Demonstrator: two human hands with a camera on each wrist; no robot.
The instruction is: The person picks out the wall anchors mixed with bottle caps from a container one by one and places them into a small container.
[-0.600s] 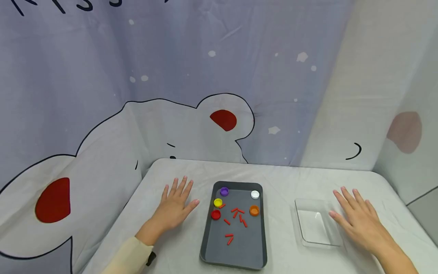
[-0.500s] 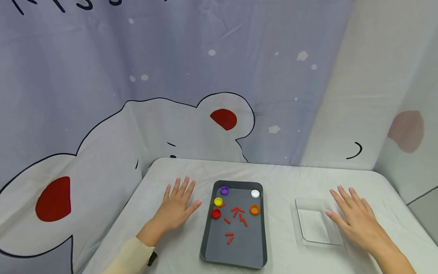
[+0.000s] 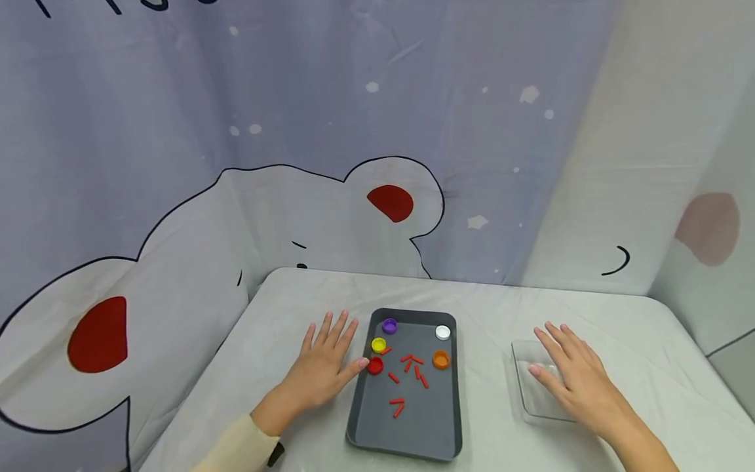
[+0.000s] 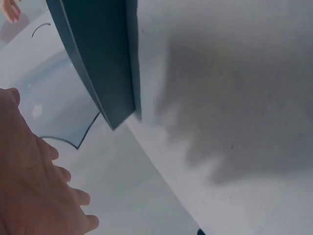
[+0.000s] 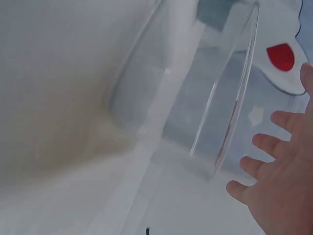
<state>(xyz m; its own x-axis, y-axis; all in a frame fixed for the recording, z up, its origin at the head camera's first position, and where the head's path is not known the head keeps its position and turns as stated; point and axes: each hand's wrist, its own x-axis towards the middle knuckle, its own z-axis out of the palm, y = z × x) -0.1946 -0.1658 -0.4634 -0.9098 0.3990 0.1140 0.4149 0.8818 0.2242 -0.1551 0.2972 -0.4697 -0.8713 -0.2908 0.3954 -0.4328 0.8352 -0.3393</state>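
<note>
In the head view my left hand (image 3: 321,372) hovers, fingers spread, beside the left edge of a dark grey tray (image 3: 407,429); its thumb tip overlaps the rim near a red cap (image 3: 375,366). Yellow (image 3: 379,345) and purple (image 3: 389,326) round caps lie further up that side. White (image 3: 443,332) and orange (image 3: 441,359) caps are on the tray's right side, with several short red sticks (image 3: 393,378) scattered between. My right hand (image 3: 580,383), fingers extended, is over a clear plastic box (image 3: 533,408) and hides its right part. Both hands hold nothing.
A white cloth (image 3: 489,314) covers the table, whose rounded back edge meets a printed curtain (image 3: 330,85). More curtain closes in the left and right sides. Between tray and box runs a strip of white cloth.
My left hand has shifted right, up to the tray's edge. The right hand has moved left, further over the clear box. Caps and sticks lie as before; the head view has shifted slightly.
</note>
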